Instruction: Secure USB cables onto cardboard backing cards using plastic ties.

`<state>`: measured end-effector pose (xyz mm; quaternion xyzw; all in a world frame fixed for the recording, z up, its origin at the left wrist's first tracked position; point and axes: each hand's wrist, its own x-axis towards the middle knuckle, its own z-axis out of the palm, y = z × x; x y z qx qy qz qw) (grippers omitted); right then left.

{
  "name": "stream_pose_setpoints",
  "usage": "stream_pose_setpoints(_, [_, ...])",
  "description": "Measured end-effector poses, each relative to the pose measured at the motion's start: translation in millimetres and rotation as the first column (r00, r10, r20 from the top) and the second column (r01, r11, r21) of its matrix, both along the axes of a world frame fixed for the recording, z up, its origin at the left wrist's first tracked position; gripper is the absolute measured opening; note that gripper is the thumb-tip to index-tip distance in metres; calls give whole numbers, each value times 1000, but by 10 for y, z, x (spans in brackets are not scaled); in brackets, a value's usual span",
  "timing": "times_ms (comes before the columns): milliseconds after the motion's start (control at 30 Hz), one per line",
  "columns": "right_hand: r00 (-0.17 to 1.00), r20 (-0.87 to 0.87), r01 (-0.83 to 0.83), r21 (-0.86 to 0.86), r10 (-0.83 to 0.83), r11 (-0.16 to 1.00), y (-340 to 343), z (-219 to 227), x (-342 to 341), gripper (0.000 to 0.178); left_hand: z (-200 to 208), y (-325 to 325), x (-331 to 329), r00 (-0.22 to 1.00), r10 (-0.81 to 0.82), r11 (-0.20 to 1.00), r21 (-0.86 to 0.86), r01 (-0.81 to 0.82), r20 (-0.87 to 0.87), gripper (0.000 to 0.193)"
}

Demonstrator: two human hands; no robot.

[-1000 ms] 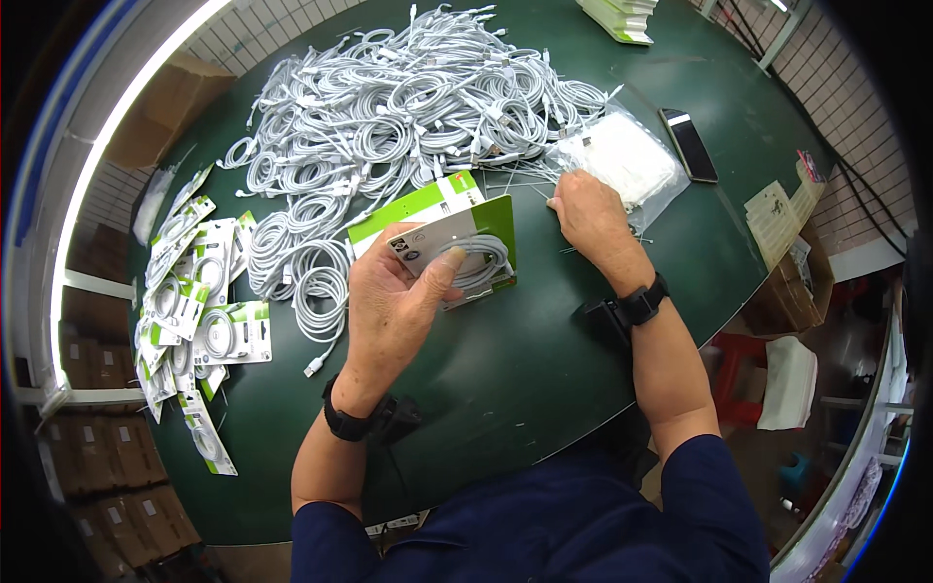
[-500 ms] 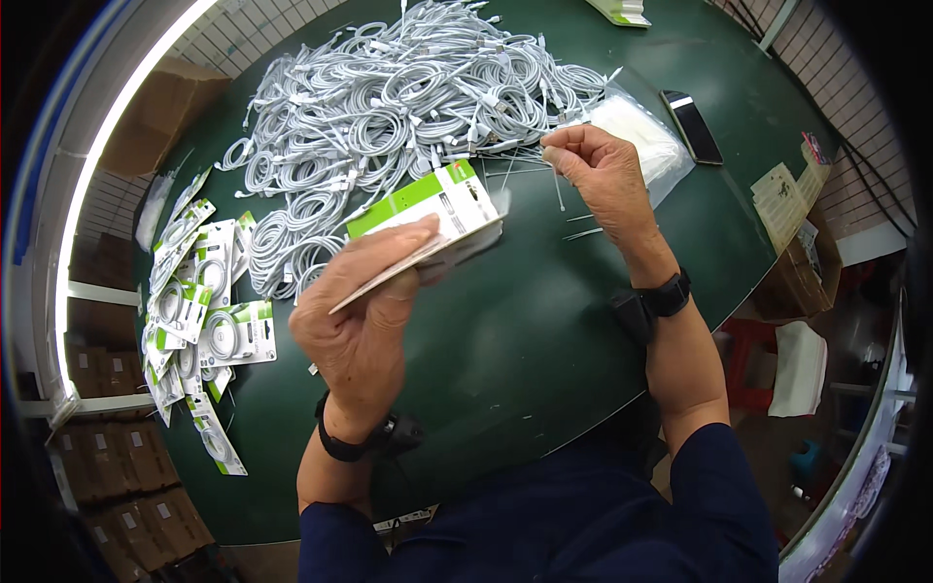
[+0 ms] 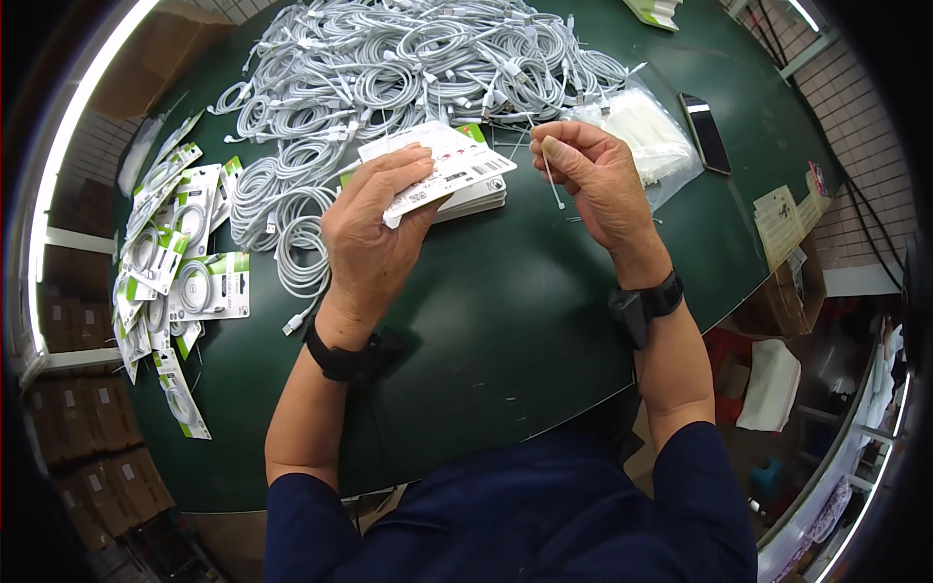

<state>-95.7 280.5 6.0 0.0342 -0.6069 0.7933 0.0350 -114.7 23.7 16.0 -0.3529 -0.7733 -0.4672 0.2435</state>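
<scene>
My left hand [image 3: 377, 216] grips a backing card [image 3: 465, 175], its white printed back tilted up. Right below it shows a stack of similar cards [image 3: 478, 202] with a bit of green at the far edge; I cannot tell whether the hand touches that stack. My right hand [image 3: 595, 185] pinches a thin white cable tie [image 3: 555, 185] between thumb and fingers, its tail hanging down close to the card's right end. Beyond both hands lies a big heap of coiled white cables [image 3: 408, 73], with several more coils [image 3: 303, 243] beside my left hand.
Cables fastened on green-and-white cards [image 3: 209, 291] pile up at the left of the dark green table [image 3: 466, 389]. A clear bag of white cable ties [image 3: 646, 136] lies at the right, near a black phone [image 3: 705, 131]. Papers [image 3: 782, 223] rest by the right edge, above a cardboard box [image 3: 777, 296].
The card in my left hand has turned from its green side to its white back. My right hand has lifted slightly, the cable tie now plainly hanging from it. The whole view has shifted a little.
</scene>
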Motion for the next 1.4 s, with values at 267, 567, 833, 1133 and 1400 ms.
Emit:
stream_pose_setpoints(267, [979, -180, 109, 85, -92, 990, -129, 70, 200, 16, -34, 17, 11, 991, 17, 1000, -24, -20, -131, 31])
stream_pose_setpoints(567, [788, -616, 228, 250, -27, 941, -306, 186, 355, 16, -48, 30, -24, 977, -40, 999, -23, 36, -209, 33])
stream_pose_setpoints(833, [784, -620, 209, 306, 28, 929, -380, 187, 385, 19, -51, 32, 1, 977, -66, 997, -56, 56, -205, 32])
stream_pose_setpoints(1133, [827, -558, 170, 351, 60, 921, -395, 183, 386, 17, -54, 33, 9, 973, -104, 994, -58, 94, -208, 28])
stream_pose_setpoints(1400, [838, -540, 157, 380, 81, 911, -389, 180, 363, 15, -12, 57, 58, 976, -106, 992, -84, 91, -193, 24])
